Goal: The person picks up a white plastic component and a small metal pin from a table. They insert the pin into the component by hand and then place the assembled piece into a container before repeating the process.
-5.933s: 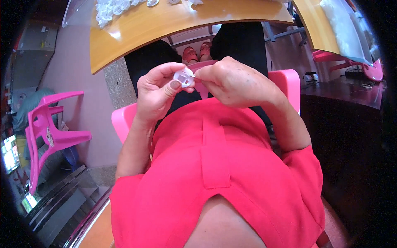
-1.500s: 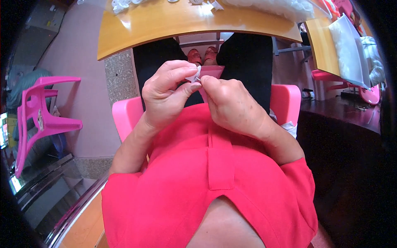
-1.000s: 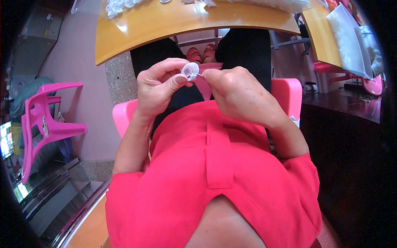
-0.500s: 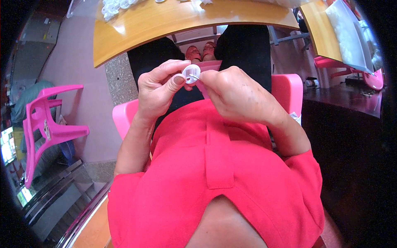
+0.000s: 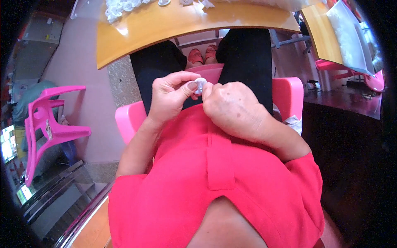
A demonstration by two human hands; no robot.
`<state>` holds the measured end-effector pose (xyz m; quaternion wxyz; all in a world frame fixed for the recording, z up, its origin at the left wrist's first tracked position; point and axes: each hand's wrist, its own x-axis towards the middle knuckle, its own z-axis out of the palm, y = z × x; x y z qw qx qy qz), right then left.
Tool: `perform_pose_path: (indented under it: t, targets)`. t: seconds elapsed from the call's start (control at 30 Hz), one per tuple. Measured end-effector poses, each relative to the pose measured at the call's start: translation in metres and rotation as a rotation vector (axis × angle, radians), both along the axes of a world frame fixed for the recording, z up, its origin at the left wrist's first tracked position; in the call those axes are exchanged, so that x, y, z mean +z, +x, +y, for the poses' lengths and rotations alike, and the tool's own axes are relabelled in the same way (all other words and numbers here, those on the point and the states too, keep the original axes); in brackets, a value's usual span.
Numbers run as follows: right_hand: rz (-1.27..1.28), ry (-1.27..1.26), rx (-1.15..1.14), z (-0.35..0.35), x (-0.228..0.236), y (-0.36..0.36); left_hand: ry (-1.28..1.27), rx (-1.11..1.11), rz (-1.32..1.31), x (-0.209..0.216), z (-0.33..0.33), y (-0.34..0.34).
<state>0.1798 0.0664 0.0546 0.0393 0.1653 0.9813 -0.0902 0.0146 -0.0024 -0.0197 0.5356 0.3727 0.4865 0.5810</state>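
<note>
My left hand point(image 5: 171, 93) pinches a small round white plastic piece point(image 5: 200, 84) between thumb and fingers, above my lap. Close against the piece's right side is my right hand point(image 5: 233, 103), with its fingers curled. A thin grey tool is in its grip, but the fingers hide nearly all of it. The inside of the white piece is too small to make out clearly.
A wooden table point(image 5: 198, 27) spans the far side, with a pile of white plastic pieces point(image 5: 120, 8) at its left. Far right, a translucent bag of white items point(image 5: 347, 39) rests on another table. A pink plastic chair point(image 5: 45, 120) stands at left.
Both hands and the white piece have come slightly nearer and to the right. My right hand has rolled over, and its fingers now cover most of the thin grey tool.
</note>
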Motion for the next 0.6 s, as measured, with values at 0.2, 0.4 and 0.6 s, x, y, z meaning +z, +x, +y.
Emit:
perform_pose_path:
  t: [0.2, 0.4, 0.6]
  targets:
    - [0.076, 0.005, -0.147, 0.009, -0.004, 0.002, 0.048, 0.144, 0.434, 0.03, 0.018, -0.005]
    - [0.144, -0.109, -0.328, 0.033, 0.009, 0.014, 0.674, 0.758, 1.114, 0.137, 0.108, -0.109]
    - [0.148, -0.138, -0.27, 0.038, 0.008, 0.015, 0.807, 0.828, 1.629, 0.141, 0.179, -0.146]
